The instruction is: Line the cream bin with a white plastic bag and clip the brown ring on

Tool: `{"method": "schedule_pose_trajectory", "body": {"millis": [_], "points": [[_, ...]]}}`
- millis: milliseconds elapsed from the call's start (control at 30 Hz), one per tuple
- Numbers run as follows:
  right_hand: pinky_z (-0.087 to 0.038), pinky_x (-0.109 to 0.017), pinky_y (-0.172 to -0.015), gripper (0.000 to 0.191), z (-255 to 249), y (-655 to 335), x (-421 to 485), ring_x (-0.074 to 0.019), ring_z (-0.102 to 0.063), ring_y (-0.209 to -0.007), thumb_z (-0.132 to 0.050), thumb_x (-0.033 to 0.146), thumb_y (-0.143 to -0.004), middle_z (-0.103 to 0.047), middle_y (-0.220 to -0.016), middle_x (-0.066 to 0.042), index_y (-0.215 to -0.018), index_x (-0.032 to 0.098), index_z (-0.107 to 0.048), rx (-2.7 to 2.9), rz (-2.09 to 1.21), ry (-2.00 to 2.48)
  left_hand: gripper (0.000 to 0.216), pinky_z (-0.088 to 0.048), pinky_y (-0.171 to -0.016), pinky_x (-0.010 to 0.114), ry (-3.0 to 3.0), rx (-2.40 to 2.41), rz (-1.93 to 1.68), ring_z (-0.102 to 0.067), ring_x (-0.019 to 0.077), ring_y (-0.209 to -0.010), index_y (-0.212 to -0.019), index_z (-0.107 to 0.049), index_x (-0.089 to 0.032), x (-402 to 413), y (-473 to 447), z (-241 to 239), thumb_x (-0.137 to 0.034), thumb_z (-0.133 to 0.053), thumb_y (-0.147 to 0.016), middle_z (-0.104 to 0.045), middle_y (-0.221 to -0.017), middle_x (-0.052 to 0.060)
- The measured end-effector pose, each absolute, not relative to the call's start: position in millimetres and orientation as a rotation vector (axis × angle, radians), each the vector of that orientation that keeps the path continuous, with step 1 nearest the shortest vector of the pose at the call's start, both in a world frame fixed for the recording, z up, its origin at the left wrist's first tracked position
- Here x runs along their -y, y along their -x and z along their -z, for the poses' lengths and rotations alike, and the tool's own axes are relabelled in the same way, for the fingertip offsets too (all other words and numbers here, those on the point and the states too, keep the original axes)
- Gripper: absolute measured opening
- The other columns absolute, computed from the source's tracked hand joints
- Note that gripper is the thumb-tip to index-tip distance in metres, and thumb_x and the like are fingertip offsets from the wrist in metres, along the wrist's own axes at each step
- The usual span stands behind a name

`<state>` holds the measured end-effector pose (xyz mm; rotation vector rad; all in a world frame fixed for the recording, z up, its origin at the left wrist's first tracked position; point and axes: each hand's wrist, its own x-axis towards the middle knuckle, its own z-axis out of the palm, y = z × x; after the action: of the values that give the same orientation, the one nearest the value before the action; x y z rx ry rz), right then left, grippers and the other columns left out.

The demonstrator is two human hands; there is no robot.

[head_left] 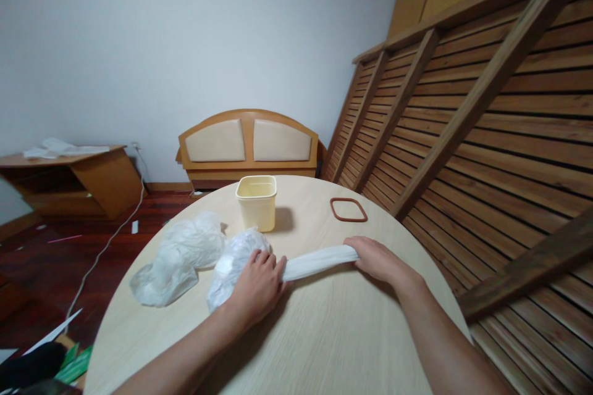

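Observation:
A white plastic bag (pixel 319 263) is drawn out into a long, gathered strip between my hands, low over the round table (pixel 343 333). Its left part is a puffed, crumpled bundle (pixel 231 262) resting on the tabletop. My left hand (pixel 262 284) is closed over the bag where the bundle narrows into the strip. At the strip's far end, my right hand (pixel 377 257) grips the plastic, its fingertips partly hidden. A second crumpled plastic bag (pixel 180 259) lies to the left. Behind the bundle stands a pale yellow square bin (pixel 257 210), upright, its inside only partly visible.
A brown rounded-square ring (pixel 349 220) lies flat at the table's back right. Leaning wooden slats (pixel 463 129) rise close along the right side. Beyond the table are a headboard (pixel 249 163) and, to the left, a low cabinet (pixel 102 179). A white cable (pixel 111 237) crosses the floor.

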<state>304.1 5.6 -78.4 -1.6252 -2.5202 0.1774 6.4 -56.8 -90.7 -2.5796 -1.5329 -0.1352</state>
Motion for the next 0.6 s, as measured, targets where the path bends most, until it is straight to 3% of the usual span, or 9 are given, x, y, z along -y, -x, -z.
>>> {"method": "schedule_pose_trajectory", "body": {"millis": [133, 300, 367, 467, 600], "points": [[-0.039, -0.026, -0.068, 0.022, 79, -314, -8, -0.0202, -0.067, -0.083, -0.058, 0.004, -0.075, -0.072, -0.091, -0.005, -0.088, 0.021, -0.064, 2.442, -0.277, 1.712, 0.045, -0.039, -0.104, 0.052, 2.567, 1.535, 0.102, -0.059, 0.0347, -0.111, -0.135, -0.057, -0.013, 56, -8, 93, -0.031, -0.053, -0.094, -0.068, -0.113, 0.017], [-0.042, -0.028, -0.068, 0.022, 79, -323, -9, -0.0231, -0.067, -0.081, -0.07, 0.017, -0.073, -0.073, -0.09, -0.006, -0.094, 0.021, -0.067, 2.385, -0.375, 1.702, 0.055, -0.039, -0.105, 0.052, 2.57, 1.545, 0.183, -0.058, 0.0338, -0.113, -0.142, -0.052, -0.016, 58, -9, 89, -0.049, -0.048, -0.097, -0.067, -0.117, 0.015], [-0.047, -0.029, -0.071, 0.037, 81, -327, -10, -0.0234, -0.068, -0.085, -0.076, 0.027, -0.073, -0.074, -0.096, -0.005, -0.108, 0.021, -0.066, 2.329, -0.553, 1.594, 0.055, -0.039, -0.105, 0.052, 2.581, 1.539, 0.207, -0.058, 0.0333, -0.113, -0.143, -0.051, -0.018, 58, -10, 90, -0.051, -0.043, -0.1, -0.068, -0.118, 0.014], [-0.052, -0.035, -0.085, 0.071, 83, -332, -13, -0.027, -0.067, -0.098, -0.081, 0.043, -0.071, -0.071, -0.114, -0.01, -0.134, 0.02, -0.057, 2.259, -0.683, 1.486, 0.045, -0.038, -0.106, 0.052, 2.576, 1.514, 0.183, -0.059, 0.0319, -0.114, -0.142, -0.052, -0.02, 55, -9, 96, -0.039, -0.041, -0.102, -0.068, -0.119, 0.013], [-0.04, -0.048, -0.11, 0.084, 79, -324, -14, -0.0338, -0.053, -0.13, -0.081, 0.057, -0.069, -0.055, -0.144, -0.015, -0.141, 0.022, -0.055, 2.323, -0.429, 1.366, 0.044, -0.036, -0.109, 0.053, 2.571, 1.474, 0.146, -0.061, 0.0301, -0.113, -0.145, -0.048, -0.02, 53, -9, 103, -0.026, -0.042, -0.102, -0.069, -0.119, 0.011]]}}
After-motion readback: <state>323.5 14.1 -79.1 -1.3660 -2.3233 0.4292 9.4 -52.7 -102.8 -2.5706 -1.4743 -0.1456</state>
